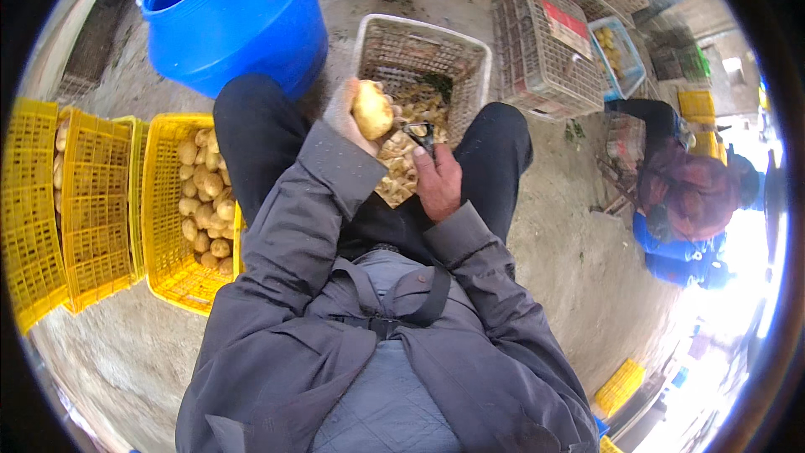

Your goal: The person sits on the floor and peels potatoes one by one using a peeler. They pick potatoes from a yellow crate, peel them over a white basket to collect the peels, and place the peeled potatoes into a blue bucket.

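My left hand (343,114), in what looks like a pale glove, holds up a potato (373,111) that is mostly pale yellow with browner patches near its top. In my bare right hand (439,184) is a peeler (421,134) with a dark handle, its head just right of the potato and apart from it. Below both hands, between my knees, stands a whitish plastic crate (422,31) with a heap of peelings (397,163) in it. Some dark green leaves (438,84) lie among the peelings.
A yellow crate (179,286) of unpeeled potatoes (207,192) stands left of my leg, beside more yellow crates (97,201). A big blue plastic barrel (251,31) is at front left. Stacked crates (547,50) stand front right. Another person (685,192) sits at right.
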### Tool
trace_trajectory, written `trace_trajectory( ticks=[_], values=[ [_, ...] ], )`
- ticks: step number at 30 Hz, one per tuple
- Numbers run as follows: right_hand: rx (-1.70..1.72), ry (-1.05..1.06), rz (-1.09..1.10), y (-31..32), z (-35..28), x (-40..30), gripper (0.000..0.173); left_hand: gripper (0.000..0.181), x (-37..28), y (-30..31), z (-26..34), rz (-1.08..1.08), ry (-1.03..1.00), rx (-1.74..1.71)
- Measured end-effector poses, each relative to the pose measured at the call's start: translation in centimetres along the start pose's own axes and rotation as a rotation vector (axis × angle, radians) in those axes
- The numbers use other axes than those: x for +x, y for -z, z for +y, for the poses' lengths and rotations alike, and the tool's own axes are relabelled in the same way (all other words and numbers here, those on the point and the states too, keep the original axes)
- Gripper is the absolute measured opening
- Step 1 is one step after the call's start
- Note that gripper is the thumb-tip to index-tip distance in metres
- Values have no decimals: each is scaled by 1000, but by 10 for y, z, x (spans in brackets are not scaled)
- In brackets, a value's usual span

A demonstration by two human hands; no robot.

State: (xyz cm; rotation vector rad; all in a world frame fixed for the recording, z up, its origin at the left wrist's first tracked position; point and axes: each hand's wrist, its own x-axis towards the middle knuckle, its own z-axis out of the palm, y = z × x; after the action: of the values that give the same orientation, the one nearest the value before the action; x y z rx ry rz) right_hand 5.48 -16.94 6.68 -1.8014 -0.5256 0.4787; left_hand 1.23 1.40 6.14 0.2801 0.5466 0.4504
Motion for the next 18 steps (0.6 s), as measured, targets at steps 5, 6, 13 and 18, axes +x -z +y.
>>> trace_trajectory(
  ticks=[5, 6, 13, 18],
  values=[
    [-125, 111, -10, 3, -27, 14, 33, 43, -6, -9, -3, 34, -50, 77],
    [-150, 127, -19, 4, -34, 19, 31, 45, -2, -4, -5, 15, -60, 118],
    [-262, 233, -138, -5, -54, 59, 35, 55, -14, -13, -4, -305, 197, -139],
    [-200, 153, -128, -12, -59, 31, 37, 41, -12, 0, -4, -173, 12, -69]
  ],
)
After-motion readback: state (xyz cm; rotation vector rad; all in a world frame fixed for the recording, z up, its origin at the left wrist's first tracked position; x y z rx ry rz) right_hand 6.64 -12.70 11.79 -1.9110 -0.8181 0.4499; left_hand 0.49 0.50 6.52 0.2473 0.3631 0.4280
